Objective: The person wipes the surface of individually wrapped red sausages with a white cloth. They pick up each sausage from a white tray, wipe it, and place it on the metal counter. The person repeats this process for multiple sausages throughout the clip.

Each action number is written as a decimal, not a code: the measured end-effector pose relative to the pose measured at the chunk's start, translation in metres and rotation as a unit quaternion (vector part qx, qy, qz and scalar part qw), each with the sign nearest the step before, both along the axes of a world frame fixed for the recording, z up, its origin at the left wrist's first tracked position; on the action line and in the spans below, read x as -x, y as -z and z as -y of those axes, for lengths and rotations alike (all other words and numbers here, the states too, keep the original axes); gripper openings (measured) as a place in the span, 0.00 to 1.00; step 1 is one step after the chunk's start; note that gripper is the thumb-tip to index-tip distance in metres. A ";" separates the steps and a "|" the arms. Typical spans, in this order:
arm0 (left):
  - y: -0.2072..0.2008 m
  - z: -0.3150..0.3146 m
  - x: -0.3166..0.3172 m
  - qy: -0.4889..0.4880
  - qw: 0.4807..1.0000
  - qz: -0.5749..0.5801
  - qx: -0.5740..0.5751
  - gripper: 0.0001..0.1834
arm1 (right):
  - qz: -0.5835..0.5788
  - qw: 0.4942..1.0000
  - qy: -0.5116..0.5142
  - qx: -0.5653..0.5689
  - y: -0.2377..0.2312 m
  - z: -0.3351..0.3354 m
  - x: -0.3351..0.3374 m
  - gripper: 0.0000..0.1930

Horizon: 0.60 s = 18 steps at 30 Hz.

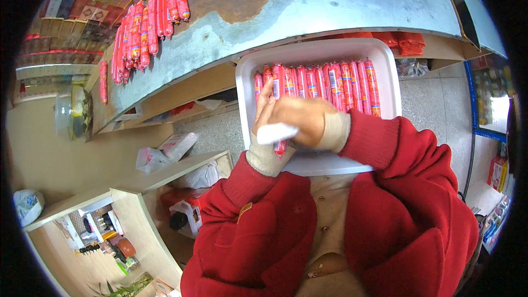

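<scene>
My left hand (264, 114) is closed round a pink-wrapped sausage (280, 147) above the near left part of a white plastic tub (389, 89). The sausage's lower end pokes out below my hands. Across its middle lies my right hand (303, 120), blurred by motion, its fingers curled in with a folded white cloth or tissue (276, 133) bunched under them. I cannot tell exactly how the cloth meets the wrapper. Behind my hands, several more pink sausages (355, 85) stand side by side in a row in the tub.
A long worn blue-grey counter (330, 5) runs across the back; a pile of pink sausages (146, 33) lies at its left end. Red plastic bags (410, 44) sit beneath it. To my left are a wooden shelf unit (137, 225) and plastic bags (151, 159).
</scene>
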<state>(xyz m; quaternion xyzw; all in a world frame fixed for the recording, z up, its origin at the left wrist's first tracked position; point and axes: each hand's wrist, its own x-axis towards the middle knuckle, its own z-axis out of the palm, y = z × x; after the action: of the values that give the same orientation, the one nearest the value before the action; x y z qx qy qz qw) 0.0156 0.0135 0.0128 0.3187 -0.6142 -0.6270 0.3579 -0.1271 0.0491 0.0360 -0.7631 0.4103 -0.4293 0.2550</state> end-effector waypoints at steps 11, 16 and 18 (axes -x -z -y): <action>-0.002 0.000 0.000 0.045 0.903 -0.158 -0.397 0.18 | -0.019 0.988 0.150 0.027 0.007 0.024 0.026 0.10; -0.003 -0.001 0.000 0.021 0.900 -0.226 -0.372 0.21 | -0.013 0.993 0.112 0.026 0.001 0.020 0.022 0.11; -0.005 -0.001 -0.005 0.044 0.945 -0.196 -0.257 0.28 | -0.053 0.998 0.013 -0.043 -0.003 0.007 0.006 0.12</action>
<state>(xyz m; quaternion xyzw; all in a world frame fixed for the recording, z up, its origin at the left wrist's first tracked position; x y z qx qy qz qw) 0.0207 0.0148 0.0173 0.2433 -0.3630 -0.8287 0.3495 -0.1334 0.0418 0.0395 -0.7677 0.4513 -0.3738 0.2594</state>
